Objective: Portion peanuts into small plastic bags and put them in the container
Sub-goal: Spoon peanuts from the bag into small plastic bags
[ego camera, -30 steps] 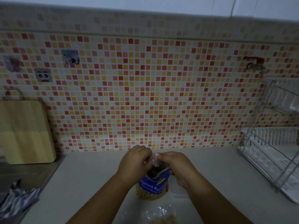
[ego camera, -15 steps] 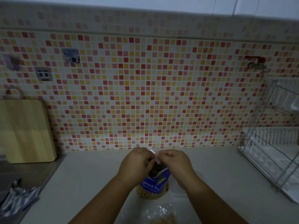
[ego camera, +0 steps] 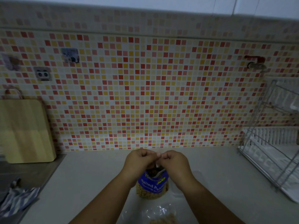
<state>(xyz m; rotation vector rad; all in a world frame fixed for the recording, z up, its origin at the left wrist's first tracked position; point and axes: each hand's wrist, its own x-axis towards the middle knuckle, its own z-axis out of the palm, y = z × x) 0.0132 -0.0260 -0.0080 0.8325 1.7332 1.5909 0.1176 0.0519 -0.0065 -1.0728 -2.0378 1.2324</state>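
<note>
Both hands, left hand (ego camera: pixel 140 159) and right hand (ego camera: pixel 174 160), met fingertip to fingertip, each grip pinching a small clear plastic bag (ego camera: pixel 158 155). Below them stood the open blue salted-peanut packet (ego camera: pixel 152 185) on the pale grey table (ego camera: pixel 90 178). Nearer lay a clear bag holding peanuts (ego camera: pixel 161 215).

Left hand (ego camera: pixel 140 160) and right hand (ego camera: pixel 174 161) meet, fingers curled, forearms converging.

Dim kitchen, red-and-yellow mosaic tile wall (ego camera: pixel 145 94) behind a pale countertop (ego camera: pixel 90 175)
</note>
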